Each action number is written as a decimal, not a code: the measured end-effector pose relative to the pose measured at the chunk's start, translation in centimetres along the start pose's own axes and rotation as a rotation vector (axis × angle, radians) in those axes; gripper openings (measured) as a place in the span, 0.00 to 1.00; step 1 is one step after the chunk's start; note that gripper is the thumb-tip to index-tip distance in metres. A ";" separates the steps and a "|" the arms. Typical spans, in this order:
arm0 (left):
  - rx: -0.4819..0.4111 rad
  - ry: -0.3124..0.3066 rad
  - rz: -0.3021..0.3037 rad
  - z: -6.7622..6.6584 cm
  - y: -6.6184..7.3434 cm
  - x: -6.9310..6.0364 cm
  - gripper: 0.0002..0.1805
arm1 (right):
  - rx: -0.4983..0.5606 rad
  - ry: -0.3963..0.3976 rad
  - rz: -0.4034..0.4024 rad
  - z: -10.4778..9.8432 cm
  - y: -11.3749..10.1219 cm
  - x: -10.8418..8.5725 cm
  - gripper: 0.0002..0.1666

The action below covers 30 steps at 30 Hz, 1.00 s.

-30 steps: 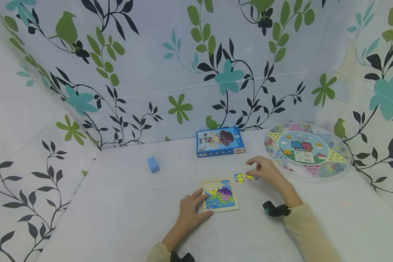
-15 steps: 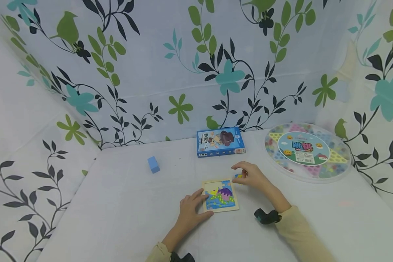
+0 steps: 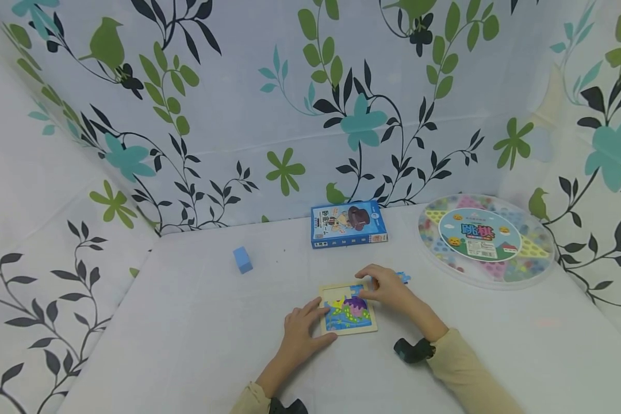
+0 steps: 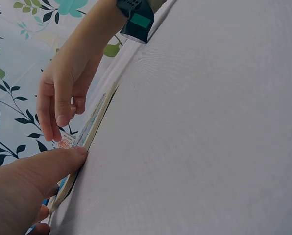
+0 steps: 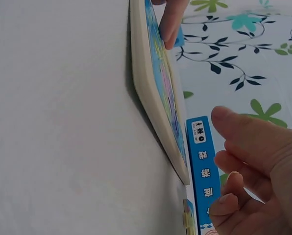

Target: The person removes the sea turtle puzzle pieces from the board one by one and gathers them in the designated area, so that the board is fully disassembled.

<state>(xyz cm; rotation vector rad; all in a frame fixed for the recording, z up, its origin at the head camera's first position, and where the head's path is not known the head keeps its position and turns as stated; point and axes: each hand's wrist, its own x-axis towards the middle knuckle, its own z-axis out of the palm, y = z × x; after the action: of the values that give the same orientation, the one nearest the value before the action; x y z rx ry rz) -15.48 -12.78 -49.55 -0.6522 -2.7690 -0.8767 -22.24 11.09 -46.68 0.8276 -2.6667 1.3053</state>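
A small wooden-framed jigsaw puzzle (image 3: 348, 310) with a yellow, green and purple sea animal lies on the white table. My left hand (image 3: 301, 338) holds its left side, thumb at the lower edge and fingertips on the picture. In the left wrist view that thumb (image 4: 62, 159) lies against the frame's edge. Above the puzzle's upper right corner is my right hand (image 3: 388, 288), fingers loosely bent. The right wrist view shows a gap between its thumb (image 5: 229, 120) and fingers, with nothing visible there. A blue loose puzzle piece (image 3: 403, 277) lies just beyond that hand.
Behind the puzzle lies a blue game box (image 3: 348, 224). A large round Chinese checkers set (image 3: 483, 238) is at the back right. Farther left sits a small blue block (image 3: 242, 260). Leaf-patterned cloth (image 3: 310, 115) rises behind the table.
My right hand has moved left from over the loose pieces to the puzzle's upper right corner. One loose piece shows again at its right. My left hand has stayed in place.
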 end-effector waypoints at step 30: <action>-0.008 -0.020 -0.008 -0.2 0.1 0.0 0.30 | -0.054 -0.090 0.133 1.1 -0.1 -0.2 0.24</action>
<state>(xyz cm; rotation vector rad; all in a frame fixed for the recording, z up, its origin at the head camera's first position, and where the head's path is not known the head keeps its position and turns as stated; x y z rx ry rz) -15.44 -12.83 -49.35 -0.6560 -2.7892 -0.8885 -21.84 10.25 -47.37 0.7311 -2.8587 1.2444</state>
